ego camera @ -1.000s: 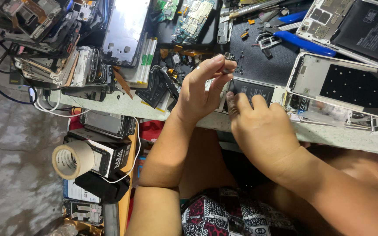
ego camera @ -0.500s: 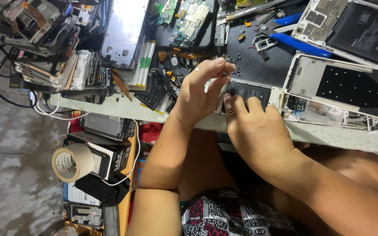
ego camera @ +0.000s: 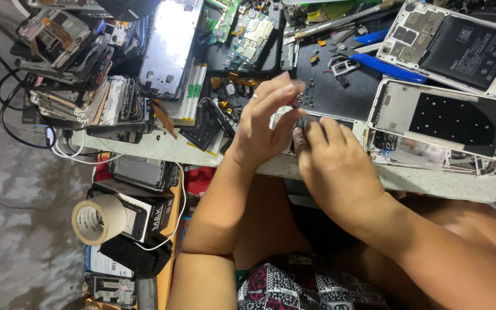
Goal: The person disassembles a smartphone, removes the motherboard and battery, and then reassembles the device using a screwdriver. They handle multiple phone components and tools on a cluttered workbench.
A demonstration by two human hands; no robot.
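Note:
My left hand (ego camera: 264, 121) and my right hand (ego camera: 335, 162) meet over a small dark phone part (ego camera: 340, 122) at the front edge of the workbench (ego camera: 431, 179). The left fingers curl over its left end and grip it. My right fingers press down on the part's near side, and a thin dark tool seems pinched in them, though most of it is hidden. To the right lies an opened white phone frame (ego camera: 449, 123) with a black panel inside. Behind it sits another opened phone (ego camera: 460, 49) showing its battery.
Blue-handled pliers (ego camera: 383, 64) and small screws lie behind the hands. Green circuit boards (ego camera: 248, 28) and a metal phone frame (ego camera: 170, 49) sit at the back. Stacked phone parts (ego camera: 70, 74) fill the left. A tape roll (ego camera: 96, 219) and boxes stand below the bench.
Both hands stay on the small phone part with only slight finger shifts. The view has drifted a little, so the bench appears lower and slightly to the left.

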